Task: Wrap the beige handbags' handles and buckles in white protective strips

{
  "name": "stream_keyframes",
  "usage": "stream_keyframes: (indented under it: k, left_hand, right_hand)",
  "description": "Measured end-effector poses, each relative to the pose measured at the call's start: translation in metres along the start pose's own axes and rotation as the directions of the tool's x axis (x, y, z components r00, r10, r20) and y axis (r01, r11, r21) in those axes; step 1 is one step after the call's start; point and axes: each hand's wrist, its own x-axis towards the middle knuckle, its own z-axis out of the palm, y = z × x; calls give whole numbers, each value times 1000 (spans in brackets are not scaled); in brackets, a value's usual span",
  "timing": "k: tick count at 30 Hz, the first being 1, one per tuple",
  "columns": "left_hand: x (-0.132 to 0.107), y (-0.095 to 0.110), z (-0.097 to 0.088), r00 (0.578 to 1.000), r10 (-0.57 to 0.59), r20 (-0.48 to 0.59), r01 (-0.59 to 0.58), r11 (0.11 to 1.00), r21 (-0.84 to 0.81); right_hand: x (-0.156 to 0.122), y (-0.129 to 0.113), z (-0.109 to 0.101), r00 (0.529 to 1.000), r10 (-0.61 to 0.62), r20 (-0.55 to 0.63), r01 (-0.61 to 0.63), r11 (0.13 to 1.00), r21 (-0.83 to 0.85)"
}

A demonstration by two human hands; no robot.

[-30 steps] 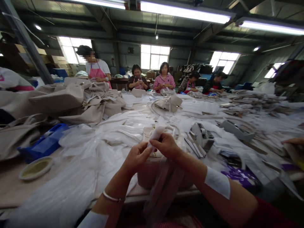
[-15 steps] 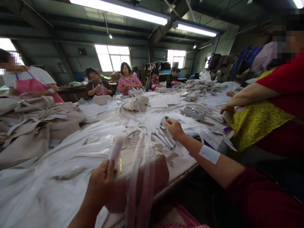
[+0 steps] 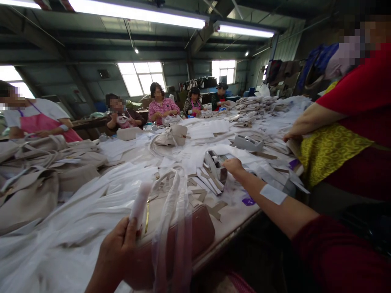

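Observation:
My left hand [image 3: 117, 246] is closed around a white, foam-wrapped piece [image 3: 141, 203] that stands up at the side of a handbag [image 3: 174, 232]. The bag is beige on top with a gold zip and lies at the table's near edge. Its handles [image 3: 172, 191] are wrapped in clear film that hangs over the front. To the right, my right hand [image 3: 232, 166] is pinched beside a grey tape dispenser [image 3: 215, 165]. A pale, see-through strip of tape [image 3: 225, 156] seems to run from the dispenser to my fingertips.
Card strips [image 3: 209, 179] lie by the dispenser. A second dispenser [image 3: 248, 143] stands farther back. Bags [image 3: 39, 179] are piled at left, white wrapping sheets [image 3: 100, 207] cover the table, and another bag [image 3: 175, 135] sits mid-table. A co-worker in red [image 3: 351, 110] stands close at right; others work opposite.
My right hand has moved right, away from the dispenser, with a strip now showing between them. The view has shifted slightly; my left hand keeps its hold beside the bag.

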Motion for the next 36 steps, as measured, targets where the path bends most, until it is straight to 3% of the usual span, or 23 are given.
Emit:
stream_keyframes:
  k: [5,8,12,16,18,20,22,24,26,29,36]
  left_hand:
    - [0,1,2,999,29,-27,-29,999,15]
    - [-1,1,3,997,65,-43,-64,998,25]
    - [-8,0,5,989,116,-86,-110,991,77]
    - [-14,3,7,977,173,-128,-154,977,145]
    - [-15,5,8,969,193,-155,-157,963,219]
    - [-16,8,10,957,220,-187,-161,944,289]
    - [-18,11,11,943,259,-210,-183,928,324]
    - [-21,14,12,924,309,-225,-222,913,342]
    - [-24,14,13,905,360,-226,-265,894,361]
    - [-28,12,13,871,437,-225,-331,859,391]
    - [-31,2,19,804,484,-345,-389,868,310]
  right_hand:
    - [-30,20,2,981,172,93,-168,984,-50]
    - [-35,21,3,975,207,83,-198,975,-105]
    - [-45,12,-7,987,140,85,-124,977,-172]
    - [-89,-15,-1,976,-27,214,50,993,-104]
    - [-126,-41,14,930,-145,338,149,989,15]
    - [-171,-73,35,816,-303,492,207,948,241]
    - [-213,-104,59,700,-383,603,226,920,321]
    - [-243,-127,82,638,-415,649,246,908,339]
    - [-258,-139,101,639,-416,647,275,909,313]
    - [-259,-142,117,690,-348,634,281,937,208]
    - [-256,-137,122,757,-273,594,296,953,61]
